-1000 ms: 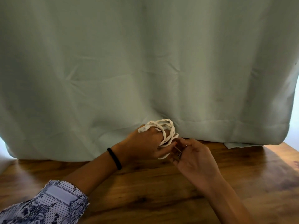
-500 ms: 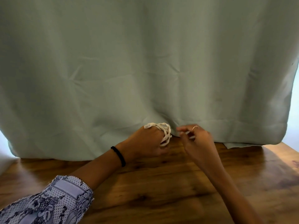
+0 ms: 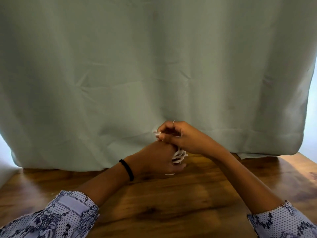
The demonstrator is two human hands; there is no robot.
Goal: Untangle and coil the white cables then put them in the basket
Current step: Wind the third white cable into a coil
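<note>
Listing from your left to your right, as the head view recorded it:

Item, left sleeve (image 3: pixel 56 219): patterned blue and white, lower left corner, your bare forearm running up from it over the wooden table (image 3: pixel 171 203).

Item, black band (image 3: pixel 127 170): round your left wrist.

Item, left hand (image 3: pixel 154 160): held just above the table, back of the hand toward the camera, fingers curled round the white cable (image 3: pixel 178 156). The cable sat as a coil of several loops wound about those fingers, showing at the hand's right edge; a short white loop also peeped out below the hand, close to the wood.

Item, right hand (image 3: pixel 178 136): just above and to the right of your left hand, touching it, fingers bent and drawn together. Its fingertips (image 3: pixel 160 134) pinched a short white end of the same cable, blurred in the frame. A thin ring (image 3: pixel 173 123) sat on one finger.

Item, right sleeve (image 3: pixel 281 222): same pattern, lower right corner.

Item, backdrop: pale green curtain (image 3: pixel 154 66) hanging behind both hands, its hem resting on the far part of the table.

Item, basket: not seen in this view
</note>
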